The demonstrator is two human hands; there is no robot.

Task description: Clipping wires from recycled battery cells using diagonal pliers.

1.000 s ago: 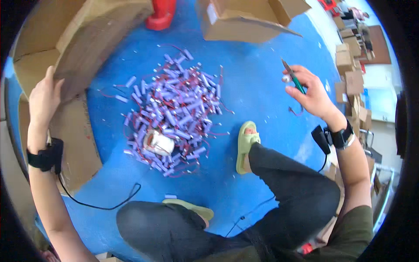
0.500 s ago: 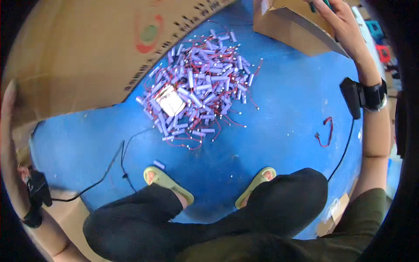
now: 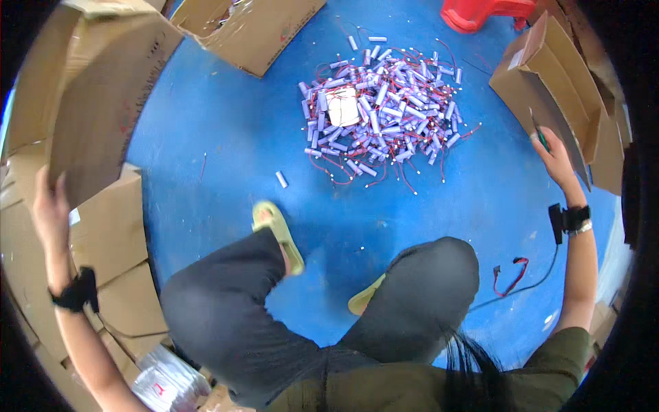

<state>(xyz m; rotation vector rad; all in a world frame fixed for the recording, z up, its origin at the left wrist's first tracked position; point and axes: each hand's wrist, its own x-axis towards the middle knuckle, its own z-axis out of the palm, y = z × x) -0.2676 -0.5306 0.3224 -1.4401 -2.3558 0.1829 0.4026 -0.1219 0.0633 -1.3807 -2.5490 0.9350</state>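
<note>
While the person squats on the blue floor, only the head view shows the scene, so every line below reads from it.

Left hand: the left hand point(image 3: 49, 209), at the left edge of the frame, has its fingers curled over the lower edge of a large brown corrugated cardboard box point(image 3: 96, 103) that fills the upper left; the grip looks closed on the board.

Right hand: the right hand point(image 3: 557, 161), at the right edge, pinches a slim green-handled tool point(image 3: 540, 136) and rests against a second open brown cardboard box point(image 3: 549, 89) in the upper right; whether the fingers also grip that box cannot be told.

Pile: a heap of small lilac cylindrical cells with red wires point(image 3: 384, 113) lies on the blue painted floor point(image 3: 220, 151) at upper centre, well apart from both hands, with a pale square card on it.

Strays: one loose lilac cell point(image 3: 281, 179) lies left of the heap, near the yellow-green rubber sandal point(image 3: 278, 233).

Other things: a red plastic stool point(image 3: 480, 10) at the top edge; a third brown carton point(image 3: 254, 27) at the top, left of centre.

Doing it well: judging by the pose, the big box is best kept tilted with a firm hold low on its edge, swung clear of the heap, and the tool tip kept pointing away from the wrist.
</note>
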